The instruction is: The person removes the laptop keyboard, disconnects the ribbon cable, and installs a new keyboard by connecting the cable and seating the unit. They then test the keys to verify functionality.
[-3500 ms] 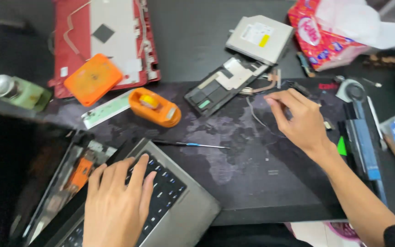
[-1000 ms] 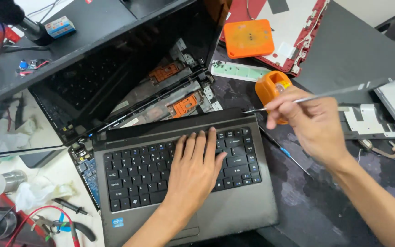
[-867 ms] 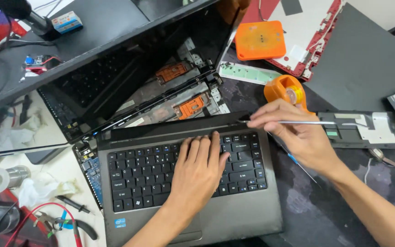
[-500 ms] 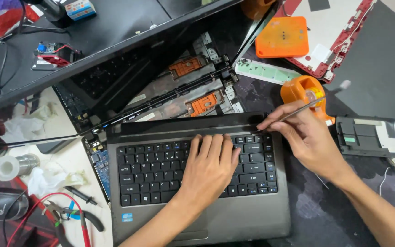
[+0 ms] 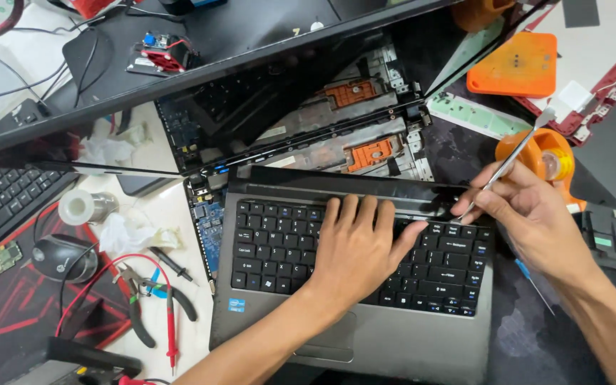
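Right hand (image 5: 529, 214) pinches a thin metal pry tool (image 5: 511, 162) between thumb and fingers, its lower tip set at the upper right corner of the keyboard (image 5: 279, 246), right where the keys meet the dark strip along the top of the grey laptop base (image 5: 408, 335). Left hand (image 5: 354, 249) lies flat and spread on the middle of the keyboard, palm down, holding nothing, only pressing on the keys.

The laptop base sits on the desk (image 5: 169, 214) in front of the person, with an opened laptop frame (image 5: 336, 128) lying just behind it, its orange parts showing. An orange tape dispenser (image 5: 547, 160) stands just beyond the right hand, and pliers (image 5: 140, 303) lie to the left of the base, well apart from both hands.

Judging from how things lie, the step in hand looks like freeing the top edge of the keyboard, which is still seated in the base. The next move would call for a shallow tool angle, gentle levering at the clips, and a steady left hand so nothing bends.
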